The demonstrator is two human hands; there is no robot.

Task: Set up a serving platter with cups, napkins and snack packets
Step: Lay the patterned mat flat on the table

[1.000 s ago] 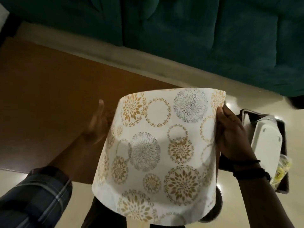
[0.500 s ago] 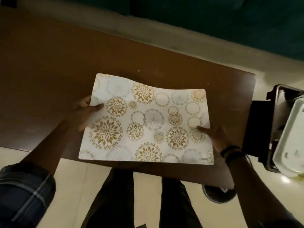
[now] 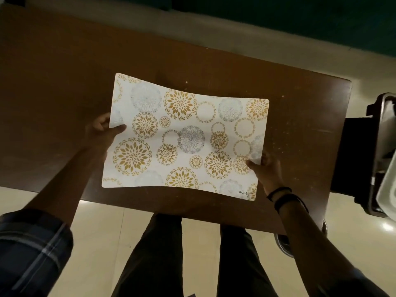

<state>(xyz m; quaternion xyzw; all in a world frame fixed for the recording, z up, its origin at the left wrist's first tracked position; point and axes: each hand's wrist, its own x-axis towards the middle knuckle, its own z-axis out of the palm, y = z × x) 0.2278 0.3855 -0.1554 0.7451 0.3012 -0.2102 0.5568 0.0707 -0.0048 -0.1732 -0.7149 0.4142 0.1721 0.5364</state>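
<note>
A white placemat [image 3: 184, 136] printed with gold and grey flower circles is spread over the brown wooden table [image 3: 64, 82], slightly bowed in the middle. My left hand [image 3: 102, 133] pinches its left edge, thumb on top. My right hand [image 3: 267, 170] grips the right edge near the front corner. No cups, napkins or snack packets are clearly visible.
A dark stand or tray [image 3: 372, 159] with a white object [image 3: 387, 189] on it sits at the right, off the table's end. A dark green sofa [image 3: 300, 18] runs along the back. A round metal object [image 3: 285, 243] lies on the tiled floor under the table's front right corner. My legs are below.
The placemat went from being held upright in my right hand alone to lying flat over the table, held at both side edges. It is now a little farther from the front edge.
</note>
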